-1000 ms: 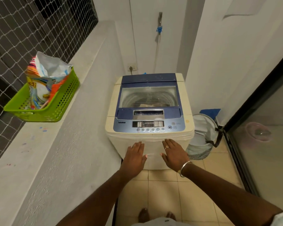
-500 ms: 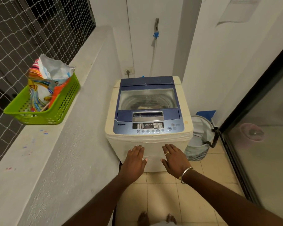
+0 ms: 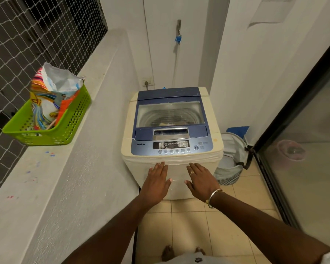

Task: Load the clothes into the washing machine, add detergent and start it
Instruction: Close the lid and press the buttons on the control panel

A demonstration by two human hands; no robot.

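pale tiled floor [image 3: 198, 235] and white walls close in a narrow laundry corner. at its far end stands the washing machine [image 3: 214, 130], lid [image 3: 170, 113] shut, with some clothes [image 3: 170, 123] dimly visible through the clear window. the button panel [image 3: 171, 146] runs along its near edge. just below that, the left hand [image 3: 157, 180] and right hand [image 3: 200, 180] are held flat with fingers straight, gripping nothing, side by side at the machine's front face; whether they touch it i cannot tell. to the right, a laundry hamper [image 3: 231, 162] sits between the machine and a glass door [image 3: 303, 149]. on the left ledge [image 3: 46, 168], a green basket [image 3: 72, 119] holds an opened detergent bag [image 3: 51, 98], with netting [image 3: 27, 35] behind.
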